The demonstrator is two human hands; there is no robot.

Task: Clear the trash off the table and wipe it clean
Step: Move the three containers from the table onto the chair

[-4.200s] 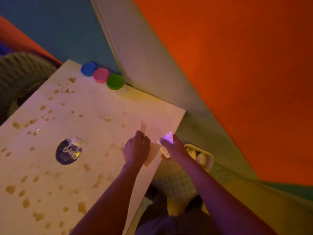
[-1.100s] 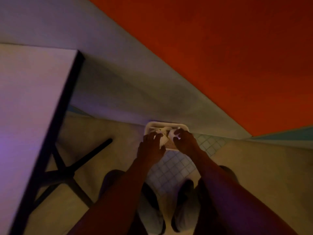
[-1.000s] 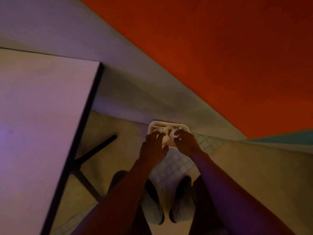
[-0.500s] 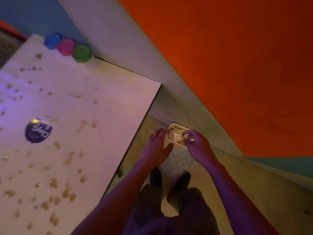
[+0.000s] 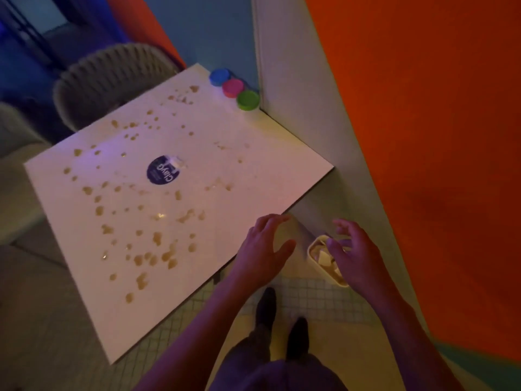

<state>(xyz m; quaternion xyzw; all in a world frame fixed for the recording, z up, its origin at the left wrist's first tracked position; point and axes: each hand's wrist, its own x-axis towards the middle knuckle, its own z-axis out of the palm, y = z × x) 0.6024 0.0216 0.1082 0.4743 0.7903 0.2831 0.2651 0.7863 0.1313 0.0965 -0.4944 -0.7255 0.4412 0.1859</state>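
Hovering with fingers spread and relaxed, the left hand (image 5: pixel 263 249) held nothing and hung over the near right edge of the table (image 5: pixel 253 153); whether it touched the surface could not be told. The right hand (image 5: pixel 353 256) was likewise open and empty, fingers loosely curved, poised above a small cream bin (image 5: pixel 317 249) on the floor just beside the table, with pale scraps of trash (image 5: pixel 324 258) lying inside it. Left of and beyond both hands, the white tabletop was dotted with many brownish spill spots (image 5: pixel 158 238). A dark round sticker (image 5: pixel 161 171) sat well beyond the left hand, and three coloured lids (image 5: pixel 233 87) lay at the far corner.
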